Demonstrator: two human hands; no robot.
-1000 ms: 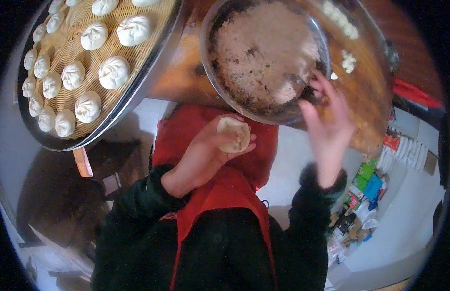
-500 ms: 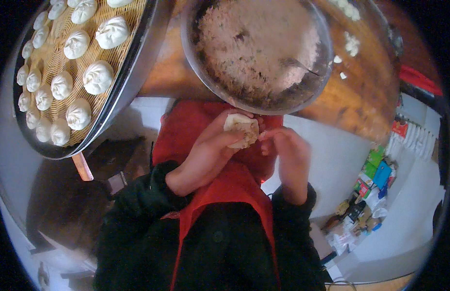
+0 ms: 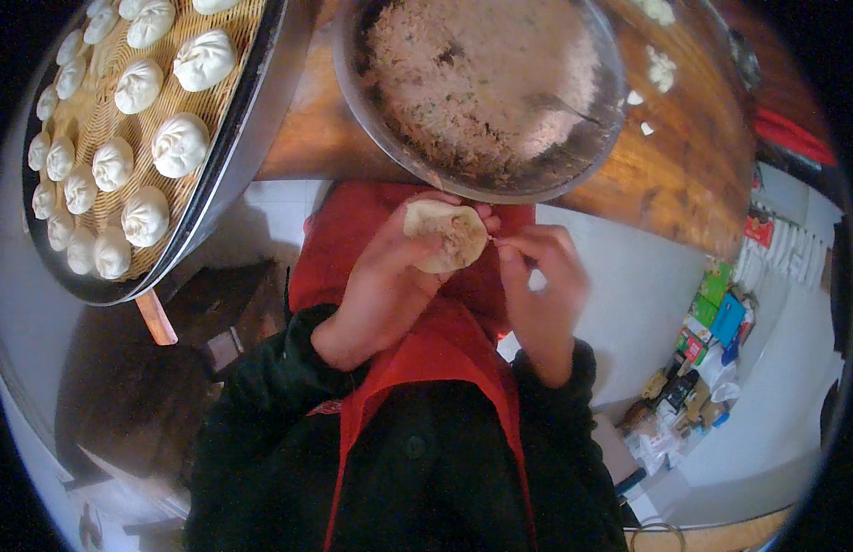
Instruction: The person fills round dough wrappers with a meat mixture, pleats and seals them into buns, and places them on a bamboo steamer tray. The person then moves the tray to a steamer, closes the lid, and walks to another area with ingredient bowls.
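Beside the table (image 3: 670, 175), left grip (image 3: 373, 287) cradles a filled wrapper (image 3: 456, 245); right grip (image 3: 559, 287) pinches its edge.

Head view, one: fisheye, head-worn, facing down, close range; counter (image 3: 670, 179) at twelve o'clock, wearer's torso (image 3: 426, 488) at six.

Matt dough disc (image 3: 421, 220), metal bowl (image 3: 599, 150)

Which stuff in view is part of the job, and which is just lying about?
Seemingly in the job:
- filled dough round, in left hand
- bowl of filling
- buns on woven tray
- white lumps, probably dough

Likely just lying about:
- blue package
- green package
- plastic bag
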